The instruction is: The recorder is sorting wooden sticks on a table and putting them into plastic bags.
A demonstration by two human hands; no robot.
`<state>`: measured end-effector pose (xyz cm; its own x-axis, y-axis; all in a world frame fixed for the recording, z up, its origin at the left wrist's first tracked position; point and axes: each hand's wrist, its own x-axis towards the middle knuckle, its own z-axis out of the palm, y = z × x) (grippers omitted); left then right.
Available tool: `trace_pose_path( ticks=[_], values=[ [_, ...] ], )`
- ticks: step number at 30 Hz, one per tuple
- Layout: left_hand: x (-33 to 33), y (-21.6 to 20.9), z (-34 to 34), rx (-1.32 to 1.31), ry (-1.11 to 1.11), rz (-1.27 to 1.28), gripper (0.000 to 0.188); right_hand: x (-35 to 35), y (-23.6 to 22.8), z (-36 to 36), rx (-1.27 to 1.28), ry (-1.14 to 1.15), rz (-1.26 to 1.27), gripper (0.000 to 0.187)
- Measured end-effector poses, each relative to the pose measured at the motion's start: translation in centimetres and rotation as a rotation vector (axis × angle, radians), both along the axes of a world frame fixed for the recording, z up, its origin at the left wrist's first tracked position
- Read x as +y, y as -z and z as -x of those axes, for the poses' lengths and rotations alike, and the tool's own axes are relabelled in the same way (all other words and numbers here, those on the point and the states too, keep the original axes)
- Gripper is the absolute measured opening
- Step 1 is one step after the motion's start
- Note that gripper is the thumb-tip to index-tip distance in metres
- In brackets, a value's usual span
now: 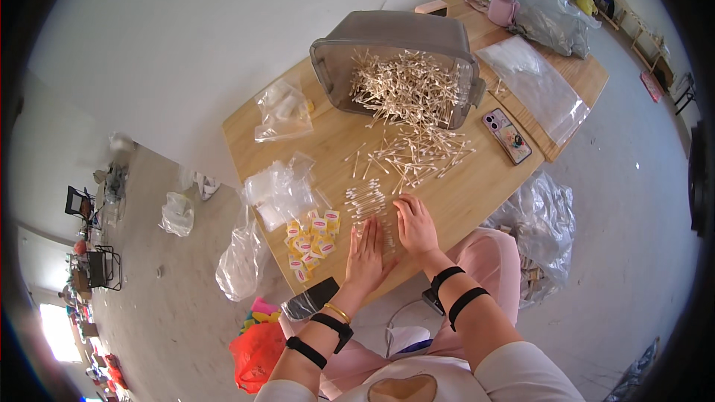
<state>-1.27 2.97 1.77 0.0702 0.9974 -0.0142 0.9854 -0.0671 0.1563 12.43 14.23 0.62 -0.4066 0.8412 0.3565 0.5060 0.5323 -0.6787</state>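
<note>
A small row of cotton swabs (365, 199) lies side by side on the wooden table in front of me. My left hand (364, 259) rests flat at the near end of this row, its fingers stretched out and nothing seen in its grip. To the right of the row, my right hand (417, 229) lies with loosely bent fingers and holds nothing visible. Between the hands is a small clear plastic bag (389, 238), hard to make out. Beyond them, a loose heap of cotton swabs (417, 152) spills out of a grey plastic bin (387, 26) tipped on its side.
Left of my left hand are small yellow-and-white labels (311, 242) and a stack of clear bags (279, 190). A phone (507, 136) lies right of the heap. Large clear bags (536, 82) cover the far right. A dark object (311, 299) sits at the near edge.
</note>
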Motion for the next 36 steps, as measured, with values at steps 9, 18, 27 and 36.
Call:
trace_pose_path(
  ticks=[9,18,27,36],
  values=[
    [0.0,-1.3,1.8,-0.057,-0.042,0.057,0.099,0.0,-0.3,-0.1,0.029,-0.001,-0.004,0.027],
    [2.3,-1.8,2.3,-0.364,-0.181,-0.158,0.093,0.1,-0.8,-0.3,0.067,0.018,0.014,0.024],
    [5.9,1.1,5.5,-0.996,-0.467,-0.285,0.071,0.6,-2.7,1.5,0.335,-0.016,0.245,0.034],
    [8.9,1.5,5.3,-1.069,-0.468,-0.374,0.077,5.6,-0.8,6.0,0.337,-0.007,0.092,0.042]
  ],
)
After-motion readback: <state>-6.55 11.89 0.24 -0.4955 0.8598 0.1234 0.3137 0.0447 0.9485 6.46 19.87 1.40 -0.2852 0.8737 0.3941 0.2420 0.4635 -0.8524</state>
